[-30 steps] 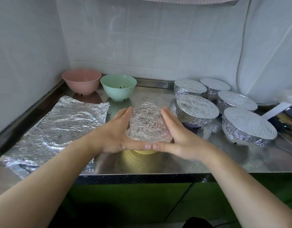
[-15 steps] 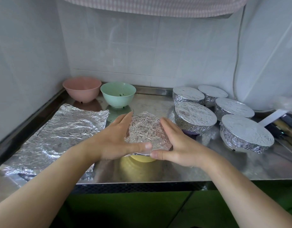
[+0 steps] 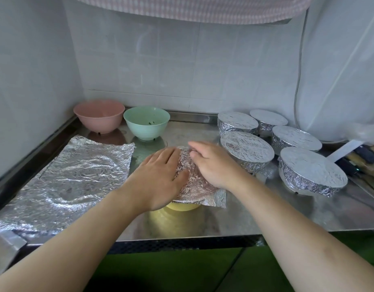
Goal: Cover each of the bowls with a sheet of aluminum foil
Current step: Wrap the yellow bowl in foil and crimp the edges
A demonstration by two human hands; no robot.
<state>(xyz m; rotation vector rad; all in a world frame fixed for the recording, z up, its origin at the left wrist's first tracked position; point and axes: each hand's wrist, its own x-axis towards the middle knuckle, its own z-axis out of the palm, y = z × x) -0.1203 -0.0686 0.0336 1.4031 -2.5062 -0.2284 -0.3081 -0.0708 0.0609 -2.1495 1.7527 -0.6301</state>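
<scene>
A: Head view, the only one we have. Where's the bowl being worked on?

B: Near the front middle of the steel table (image 3: 308, 211). It's the yellow bowl (image 3: 182, 206), and only a sliver of its near wall shows under the foil sheet (image 3: 194, 182) draped across its top.

A: And the hands?

B: Both lie on that sheet. The left hand (image 3: 158, 182) is flat, fingers (image 3: 169, 153) straight and close together, palm pressing the foil over the left part of the rim. The right hand (image 3: 213, 163) rests on the far right part, fingers (image 3: 195, 145) loosely extended and slightly spread. Neither is clamped on anything; they press rather than pinch.

A: What does the next move turn on?

B: The loose edge. At the near right the foil juts out past the bowl as an unfolded corner (image 3: 218, 200), just below and beside the right wrist. I'd judge the right hand is nearer, so it would slide back toward the body and fold that flap down along the wall while the left holds the sheet steady.

A: How far along overall?

B: Five foil-covered bowls (image 3: 247, 148) cluster at the right, close together. The pink bowl (image 3: 98, 115) and green bowl (image 3: 146, 122) stand uncovered at the back left. A spare foil stack (image 3: 76, 175) lies flat at the left, just beside the left forearm.

A: Any risk?

B: Thin foil could tear if pressed hard over the rim.
</scene>
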